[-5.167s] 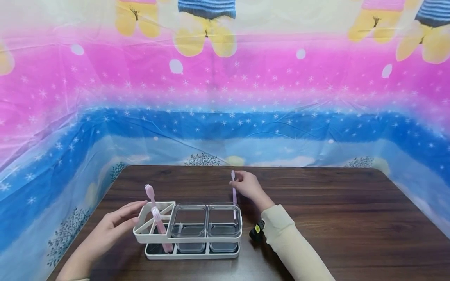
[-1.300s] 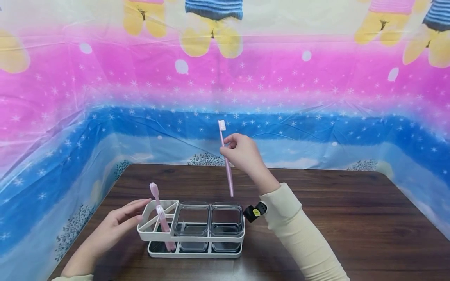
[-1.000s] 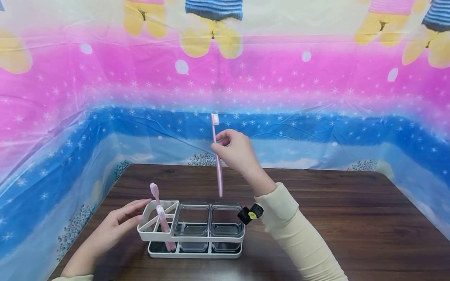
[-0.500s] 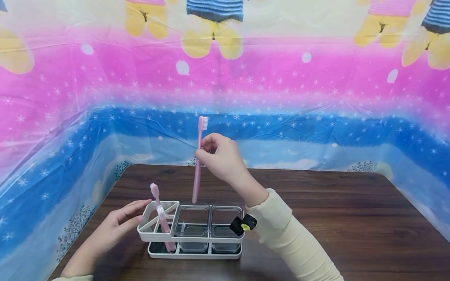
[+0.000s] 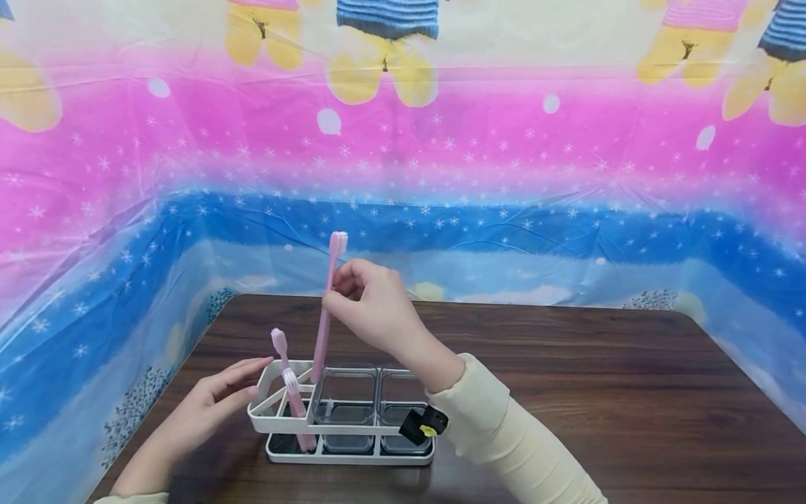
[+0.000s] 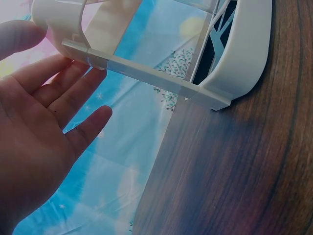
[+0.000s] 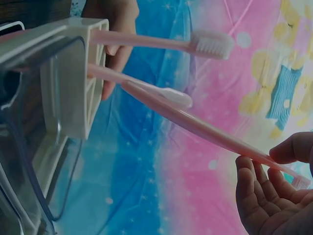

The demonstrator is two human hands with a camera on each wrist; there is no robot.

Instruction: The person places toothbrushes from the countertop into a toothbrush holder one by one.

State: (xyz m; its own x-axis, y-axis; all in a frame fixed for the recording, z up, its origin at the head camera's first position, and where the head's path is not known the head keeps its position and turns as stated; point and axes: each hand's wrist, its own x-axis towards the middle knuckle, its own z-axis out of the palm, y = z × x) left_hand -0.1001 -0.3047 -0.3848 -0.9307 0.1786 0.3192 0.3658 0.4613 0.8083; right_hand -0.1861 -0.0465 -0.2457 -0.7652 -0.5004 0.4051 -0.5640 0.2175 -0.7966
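My right hand (image 5: 378, 301) pinches a pink toothbrush (image 5: 322, 332) between thumb and fingers, white bristles up. Its handle end hangs close over the divided left part of a white two-tier toothbrush holder (image 5: 277, 423); in the right wrist view that end (image 7: 129, 87) is outside the holder's upper rim. Two more pink toothbrushes, one farther back (image 5: 280, 343) and one nearer (image 5: 296, 399), lean in that part. My left hand (image 5: 208, 406) rests against the holder's left end, fingers (image 6: 73, 98) mostly straight, touching the upper band.
Two clear cups, one in the middle (image 5: 346, 386) and one at the right (image 5: 395, 386), sit in the holder. It stands on a dark wood table (image 5: 598, 364). A patterned cloth (image 5: 478, 161) hangs behind. A black wrist camera (image 5: 423, 424) sits on my right wrist.
My right hand has lifted the toothbrush from behind the holder's right end, carried it left, then lowered it over the divided part. My left hand has stayed at the holder's left end.
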